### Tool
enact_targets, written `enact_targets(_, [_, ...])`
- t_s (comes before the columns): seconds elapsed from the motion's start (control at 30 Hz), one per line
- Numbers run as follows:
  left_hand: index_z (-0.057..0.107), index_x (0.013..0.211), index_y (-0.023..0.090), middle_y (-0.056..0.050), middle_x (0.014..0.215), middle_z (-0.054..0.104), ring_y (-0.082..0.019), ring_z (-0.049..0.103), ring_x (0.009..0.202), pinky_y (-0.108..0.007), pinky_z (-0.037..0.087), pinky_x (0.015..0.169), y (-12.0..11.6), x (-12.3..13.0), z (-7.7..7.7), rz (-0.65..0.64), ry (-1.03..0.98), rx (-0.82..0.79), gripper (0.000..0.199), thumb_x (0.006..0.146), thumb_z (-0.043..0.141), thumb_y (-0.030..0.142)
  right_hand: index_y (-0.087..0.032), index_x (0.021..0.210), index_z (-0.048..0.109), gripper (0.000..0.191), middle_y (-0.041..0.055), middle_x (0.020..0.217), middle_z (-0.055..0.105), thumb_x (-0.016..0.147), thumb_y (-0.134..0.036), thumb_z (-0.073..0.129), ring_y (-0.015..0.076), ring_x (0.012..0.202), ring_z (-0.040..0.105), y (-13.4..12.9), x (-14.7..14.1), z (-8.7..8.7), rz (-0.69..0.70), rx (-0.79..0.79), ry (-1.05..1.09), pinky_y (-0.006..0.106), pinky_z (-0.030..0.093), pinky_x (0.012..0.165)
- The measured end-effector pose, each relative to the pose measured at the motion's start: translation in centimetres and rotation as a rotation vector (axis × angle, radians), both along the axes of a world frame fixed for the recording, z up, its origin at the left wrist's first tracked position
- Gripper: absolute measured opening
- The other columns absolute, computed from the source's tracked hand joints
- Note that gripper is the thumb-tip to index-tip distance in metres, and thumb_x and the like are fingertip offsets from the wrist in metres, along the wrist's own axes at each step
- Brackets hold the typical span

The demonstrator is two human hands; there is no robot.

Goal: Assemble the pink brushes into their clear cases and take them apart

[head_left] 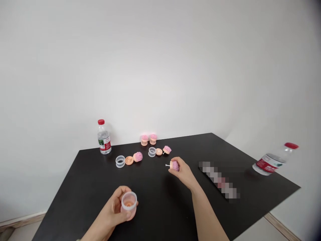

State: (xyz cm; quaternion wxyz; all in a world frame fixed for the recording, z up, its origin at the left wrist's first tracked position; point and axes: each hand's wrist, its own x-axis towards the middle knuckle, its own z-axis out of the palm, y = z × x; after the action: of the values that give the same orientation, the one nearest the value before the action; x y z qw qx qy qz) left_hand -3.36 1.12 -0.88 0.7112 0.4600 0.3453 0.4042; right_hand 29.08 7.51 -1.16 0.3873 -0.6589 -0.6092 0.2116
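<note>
My left hand [117, 207] is wrapped round a translucent cup [129, 201] with an orange disc at its bottom, its open mouth tilted up. Farther right, my right hand [182, 170] grips a pink-bristled brush head [174, 165] above the table, its thin white stem pointing left. Beyond the hands lie a clear ring [120, 161], an orange disc [129, 160] and a brush head [137, 156] in a row. A similar row holds another clear ring [151, 152], a peach disc [158, 151] and a brush head [167, 149] on its side.
Two whole pink brushes [144, 140] stand near the wall. A water bottle [104, 139] is at the back left and another bottle [274, 160] at the right. A long flat blurred-out object [218, 180] lies on the black table [155, 207] at the right.
</note>
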Motion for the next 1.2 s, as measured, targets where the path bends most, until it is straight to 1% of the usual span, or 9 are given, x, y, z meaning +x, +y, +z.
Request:
enact_targets(0.1, [0.063,0.104,0.024,-0.007,0.095,0.066,-0.026,0.061,0.095,-0.029,0.043,0.069,0.1,0.2,-0.4,0.011,0.032,-0.022,0.059,0.056,0.09,0.046,-0.023,0.095,0.059,0.029,0.0023,0.099,0.061,0.067,-0.02,0.066,0.0239,0.092,0.06,0.6,1.7,-0.8,-0.048,-0.017,-0.053,0.038,0.046,0.085])
enact_targets(0.3, [0.063,0.095,0.022,0.0,0.082,0.059,-0.01,0.047,0.065,-0.024,0.035,0.059,0.2,0.7,-0.7,-0.047,0.022,0.021,0.054,0.056,0.09,0.048,-0.024,0.094,0.061,0.032,0.0005,0.097,0.06,0.065,-0.015,0.07,0.0224,0.093,0.061,1.6,1.8,-2.4,-0.007,-0.034,-0.125,0.034,0.047,0.084])
enact_targets(0.43, [0.062,0.093,0.022,0.0,0.082,0.059,-0.01,0.046,0.066,-0.023,0.034,0.059,0.3,0.8,-0.9,-0.047,0.022,0.046,0.052,0.057,0.09,0.048,-0.024,0.102,0.059,0.036,0.0029,0.107,0.058,0.069,-0.014,0.068,0.0229,0.1,0.061,2.4,1.4,-3.4,-0.017,-0.004,-0.165,0.035,0.047,0.09])
enact_targets(0.67, [0.064,0.093,0.022,-0.001,0.084,0.06,-0.013,0.051,0.07,-0.024,0.038,0.062,0.2,0.7,-0.7,-0.008,0.068,0.051,0.053,0.055,0.09,0.048,-0.024,0.127,0.055,0.062,0.0077,0.128,0.057,0.069,-0.01,0.071,0.0276,0.121,0.055,2.9,1.4,-4.6,0.034,0.046,-0.226,0.041,0.046,0.101])
enact_targets(0.77, [0.066,0.094,0.023,-0.004,0.094,0.063,-0.019,0.057,0.086,-0.026,0.044,0.074,0.0,1.0,-0.3,0.089,0.118,0.072,0.053,0.054,0.09,0.048,-0.025,0.132,0.054,0.068,0.0086,0.129,0.057,0.068,-0.008,0.071,0.0292,0.12,0.055,2.5,1.3,-4.3,0.056,0.105,-0.246,0.046,0.048,0.102])
enact_targets(0.87, [0.064,0.094,0.024,-0.004,0.098,0.065,-0.022,0.058,0.095,-0.026,0.044,0.075,-0.2,1.3,0.1,0.194,0.167,0.106,0.05,0.057,0.088,0.047,-0.025,0.133,0.053,0.065,0.0101,0.132,0.057,0.072,-0.008,0.069,0.031,0.123,0.051,2.0,0.7,-3.5,0.073,0.211,-0.26,0.051,0.045,0.106])
enact_targets(1.0, [0.062,0.092,0.023,0.001,0.078,0.062,-0.017,0.055,0.074,-0.027,0.041,0.068,-0.4,1.7,0.6,0.259,0.139,0.152,0.046,0.061,0.086,0.048,-0.024,0.129,0.056,0.044,0.0118,0.131,0.058,0.086,-0.017,0.063,0.0316,0.13,0.046,1.0,-1.6,-2.1,0.121,0.375,-0.239,0.054,0.041,0.109])
enact_targets(1.1, [0.062,0.095,0.022,0.003,0.069,0.057,-0.015,0.051,0.065,-0.028,0.04,0.066,-0.6,1.9,0.8,0.264,0.088,0.151,0.044,0.066,0.083,0.048,-0.025,0.122,0.06,0.032,0.0115,0.121,0.064,0.091,-0.026,0.063,0.031,0.12,0.055,-0.6,-4.6,-1.2,0.245,0.51,-0.133,0.053,0.047,0.102])
enact_targets(1.2, [0.064,0.101,0.022,-0.002,0.086,0.064,-0.018,0.058,0.079,-0.03,0.044,0.074,-0.7,1.9,0.8,0.281,0.067,0.132,0.046,0.066,0.085,0.044,-0.025,0.12,0.061,0.032,0.0093,0.112,0.067,0.089,-0.034,0.068,0.0272,0.104,0.062,-2.7,-7.9,-0.8,0.478,0.481,0.017,0.044,0.055,0.09])
